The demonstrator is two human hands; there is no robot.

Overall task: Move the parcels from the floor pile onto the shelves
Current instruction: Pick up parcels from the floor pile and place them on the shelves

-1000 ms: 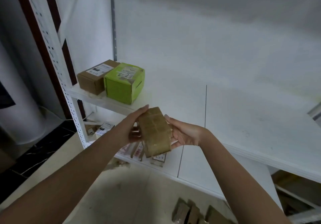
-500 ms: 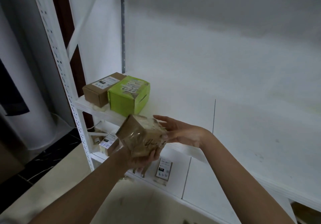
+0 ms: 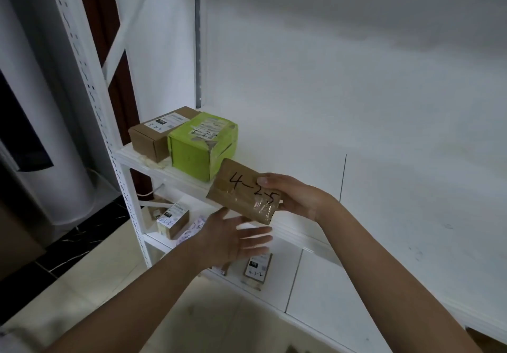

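White shelving [image 3: 384,188] fills the wall. Her right hand [image 3: 296,196] grips the brown parcel [image 3: 244,191]; the left hand [image 3: 233,240] hovers below, fingers spread, empty.

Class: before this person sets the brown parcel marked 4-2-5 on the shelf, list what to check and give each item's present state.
1. Right hand grips the brown parcel: ok.
2. Left hand clear of it, open below: ok.
3. Bare shelf space right of the green box: ok.
4. Marking 4-2-5 readable, facing up: ok.
5. Parcel level: not ok, tilted.
6. Weight: cannot tell.
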